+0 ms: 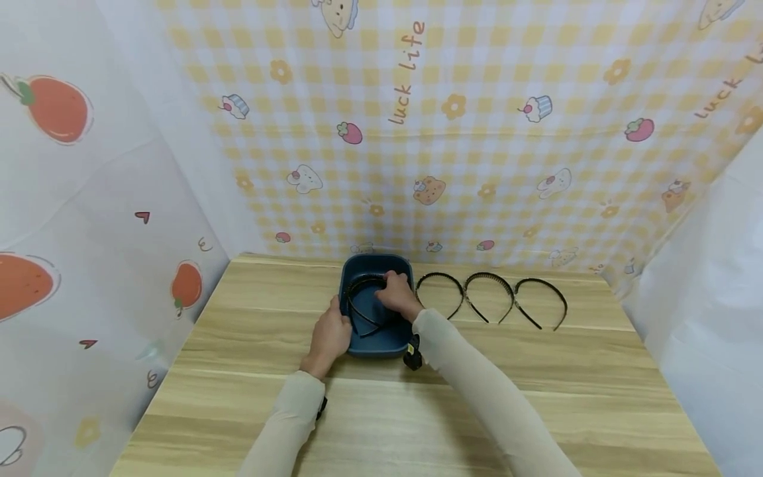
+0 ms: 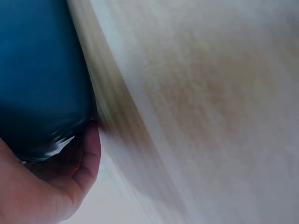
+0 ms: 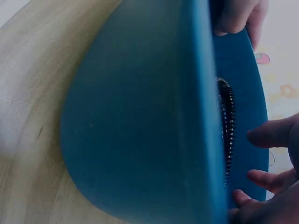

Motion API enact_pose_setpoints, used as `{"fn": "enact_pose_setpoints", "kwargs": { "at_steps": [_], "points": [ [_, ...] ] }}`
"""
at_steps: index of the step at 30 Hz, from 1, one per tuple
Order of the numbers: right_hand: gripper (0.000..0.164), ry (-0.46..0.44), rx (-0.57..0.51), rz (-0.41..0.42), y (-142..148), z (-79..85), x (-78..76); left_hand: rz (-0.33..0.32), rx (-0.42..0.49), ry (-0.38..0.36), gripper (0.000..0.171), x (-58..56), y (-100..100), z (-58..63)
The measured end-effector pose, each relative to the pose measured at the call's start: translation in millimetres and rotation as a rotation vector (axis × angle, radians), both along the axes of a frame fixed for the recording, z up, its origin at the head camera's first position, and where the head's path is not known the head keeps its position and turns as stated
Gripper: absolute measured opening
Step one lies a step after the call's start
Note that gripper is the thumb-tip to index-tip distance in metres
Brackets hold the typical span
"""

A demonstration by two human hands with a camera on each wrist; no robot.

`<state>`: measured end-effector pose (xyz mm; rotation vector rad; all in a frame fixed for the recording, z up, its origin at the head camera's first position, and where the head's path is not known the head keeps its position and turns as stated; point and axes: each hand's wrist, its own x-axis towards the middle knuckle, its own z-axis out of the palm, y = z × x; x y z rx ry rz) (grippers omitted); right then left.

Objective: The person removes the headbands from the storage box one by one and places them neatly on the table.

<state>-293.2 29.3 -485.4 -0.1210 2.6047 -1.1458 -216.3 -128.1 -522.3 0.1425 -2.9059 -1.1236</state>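
A dark blue bin [image 1: 377, 347] stands on the table with black headbands [image 1: 350, 305] lying inside it. My left hand [image 1: 332, 331] grips its left side; in the right wrist view the left thumb [image 3: 230, 23] is over the rim and the fingers outside. In the left wrist view the left hand [image 2: 56, 191] curls against the bin's wall. My right hand [image 1: 398, 295] reaches into the bin over its right part, beside the headbands. The right wrist view shows the right hand's fingers [image 3: 266, 179] spread apart, near a toothed headband [image 3: 229, 126], with nothing visible between them.
Right of the bin, three more black headbands lie in a row on the wooden table [image 1: 536, 371]: a left one [image 1: 442, 274], a toothed middle one [image 1: 489, 274] and a right one [image 1: 559, 293]. A yellow checked cloth [image 1: 495, 218] hangs behind the table.
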Motion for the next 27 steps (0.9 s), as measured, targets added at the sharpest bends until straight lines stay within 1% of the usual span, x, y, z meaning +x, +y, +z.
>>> {"fn": "enact_pose_setpoints", "kwargs": {
  "at_steps": [7, 13, 18, 22, 27],
  "points": [
    [0.044, 0.032, 0.069, -0.04, -2, 8.2, 5.5, -0.012, 0.011, -0.001, 0.056, 0.1, 4, 1.7],
    [0.039, 0.112, 0.138, -0.052, -4, 13.2, 8.7, -0.012, -0.014, 0.013, 0.058, -0.2, 6, 4.1],
    [0.037, 0.164, 0.146, -0.051, -4, 11.7, 10.7, -0.005, -0.02, 0.005, 0.058, -0.7, 6, 5.7],
    [0.036, 0.204, 0.135, -0.042, -4, 10.7, 12.5, 0.004, -0.023, 0.004, 0.059, -1.5, 5, 4.4],
    [0.03, 0.304, 0.119, -0.048, -1, 12.8, 13.8, 0.006, -0.026, 0.006, 0.059, -1.5, 5, 3.4]
  ]
}}
